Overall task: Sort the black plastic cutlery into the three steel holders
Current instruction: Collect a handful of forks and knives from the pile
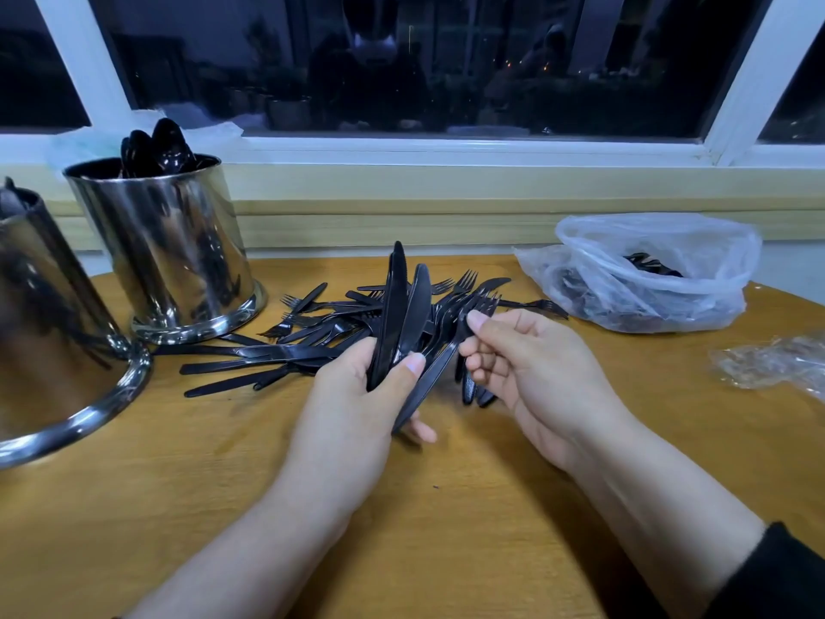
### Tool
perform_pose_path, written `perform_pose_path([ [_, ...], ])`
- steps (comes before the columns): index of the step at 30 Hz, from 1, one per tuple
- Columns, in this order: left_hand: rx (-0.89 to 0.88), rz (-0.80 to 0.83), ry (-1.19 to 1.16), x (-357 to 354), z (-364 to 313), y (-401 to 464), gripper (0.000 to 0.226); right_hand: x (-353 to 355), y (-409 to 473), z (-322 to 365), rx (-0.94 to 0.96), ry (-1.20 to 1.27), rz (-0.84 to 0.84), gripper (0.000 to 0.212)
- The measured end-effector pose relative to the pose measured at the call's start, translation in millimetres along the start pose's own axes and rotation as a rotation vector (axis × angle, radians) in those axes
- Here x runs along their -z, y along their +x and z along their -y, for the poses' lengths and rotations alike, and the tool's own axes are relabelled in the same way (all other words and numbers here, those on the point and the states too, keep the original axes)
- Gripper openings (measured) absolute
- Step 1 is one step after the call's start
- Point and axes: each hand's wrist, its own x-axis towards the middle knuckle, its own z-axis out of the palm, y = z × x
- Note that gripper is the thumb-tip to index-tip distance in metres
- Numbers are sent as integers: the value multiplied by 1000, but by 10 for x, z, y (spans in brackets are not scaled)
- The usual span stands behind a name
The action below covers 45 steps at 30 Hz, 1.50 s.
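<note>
A pile of black plastic forks and knives lies on the wooden table in the middle. My left hand grips a bunch of black knives, blades pointing up. My right hand holds a bunch of black forks, its thumb and forefinger pinching near the tines. A steel holder with black spoons stands at the back left. A second steel holder sits at the left edge, partly out of view. A third holder is not in view.
A clear plastic bag with more black cutlery inside sits at the back right. A crumpled clear wrapper lies at the right edge. A window sill and dark window run behind the table.
</note>
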Motion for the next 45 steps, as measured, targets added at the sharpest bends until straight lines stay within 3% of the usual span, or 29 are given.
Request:
perform_pose_path([
  [8, 3, 70, -22, -6, 7, -11, 27, 15, 21, -37, 68, -5, -22, 19],
  [10, 6, 95, -16, -1, 7, -12, 32, 29, 28, -33, 101, -64, 8, 7],
  [15, 14, 89, -45, -2, -8, -12, 15, 76, 26, 43, 183, -325, -33, 29],
  [19, 13, 51, -74, 34, 35, 17, 10, 529, 225, 188, 373, -677, -351, 39],
  [22, 2, 51, -38, 28, 61, 27, 11, 818, 366, 156, 249, -1001, -372, 26],
  [27, -15, 43, -2, 26, 83, 34, 14, 749, 491, 67, 76, -1243, -307, 44],
  [30, -8, 31, -16, 20, 69, 32, 11, 717, 533, 42, 33, -1363, -297, 37],
  [34, 28, 29, -44, 32, 74, 40, 15, 750, 520, 76, 68, -1295, -227, 17],
  [41, 8, -12, -5, 19, 58, 34, 13, 866, 281, 276, 198, -742, 83, 8],
  [45, 32, 22, -31, -5, -17, 0, 7, 635, 217, 259, 331, -578, 157, 4],
])
